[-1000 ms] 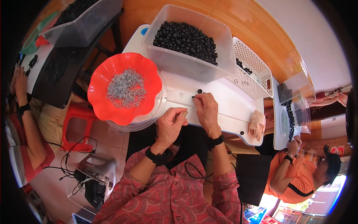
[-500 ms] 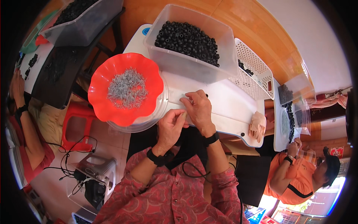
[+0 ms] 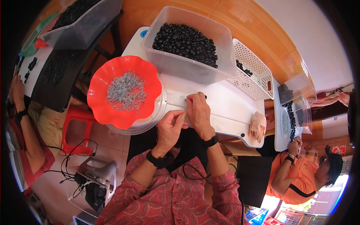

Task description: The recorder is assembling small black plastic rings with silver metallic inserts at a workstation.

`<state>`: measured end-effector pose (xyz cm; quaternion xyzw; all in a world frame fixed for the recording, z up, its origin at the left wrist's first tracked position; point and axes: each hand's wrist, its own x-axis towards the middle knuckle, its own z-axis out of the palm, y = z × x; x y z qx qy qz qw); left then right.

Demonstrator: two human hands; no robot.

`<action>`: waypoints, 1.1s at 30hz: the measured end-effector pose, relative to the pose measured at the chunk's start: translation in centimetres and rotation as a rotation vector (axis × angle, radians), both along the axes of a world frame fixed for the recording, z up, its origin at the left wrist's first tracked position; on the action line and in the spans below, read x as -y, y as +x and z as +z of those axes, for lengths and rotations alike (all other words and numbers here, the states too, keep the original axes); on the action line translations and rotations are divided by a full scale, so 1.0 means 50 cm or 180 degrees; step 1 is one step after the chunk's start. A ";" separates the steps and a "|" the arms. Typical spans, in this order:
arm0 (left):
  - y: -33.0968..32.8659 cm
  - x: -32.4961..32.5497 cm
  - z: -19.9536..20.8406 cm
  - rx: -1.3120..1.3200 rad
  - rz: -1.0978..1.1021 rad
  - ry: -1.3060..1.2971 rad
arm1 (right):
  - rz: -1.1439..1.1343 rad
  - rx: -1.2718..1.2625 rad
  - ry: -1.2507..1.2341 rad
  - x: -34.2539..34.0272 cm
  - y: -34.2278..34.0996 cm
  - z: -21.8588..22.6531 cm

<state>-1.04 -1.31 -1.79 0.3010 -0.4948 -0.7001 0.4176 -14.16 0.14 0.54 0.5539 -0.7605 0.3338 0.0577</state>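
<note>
My left hand (image 3: 170, 129) is closed in a pinch over the table's near edge. Whatever its fingertips hold is too small to name. Just right of it, my right hand (image 3: 199, 114) has curled fingers, thumb against forefinger, low over the white table (image 3: 225, 97). What is between these fingertips is hidden. Small clear bits (image 3: 182, 96) lie beside them. To the left, a red wavy-rimmed bowl (image 3: 99, 107) carries a heap of small grey-clear pieces (image 3: 125, 90) and rests on a round clear container (image 3: 159, 108).
A clear plastic bin (image 3: 183, 65) of black rings (image 3: 183, 43) stands at the back. Right of it is a white perforated basket (image 3: 258, 84). A beige cloth (image 3: 257, 126) and one black ring (image 3: 242, 135) lie at the table's right end. Co-workers sit at both sides.
My right hand has turned slightly, its fingertips drawing in and a little to the right. My left hand keeps its pinch nearly in place. The whole view has shifted slightly.
</note>
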 end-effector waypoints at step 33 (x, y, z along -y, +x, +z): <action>-0.001 0.004 0.002 -0.0020 0.0089 -0.0181 | 0.0454 0.0823 -0.0025 -0.072 0.019 0.030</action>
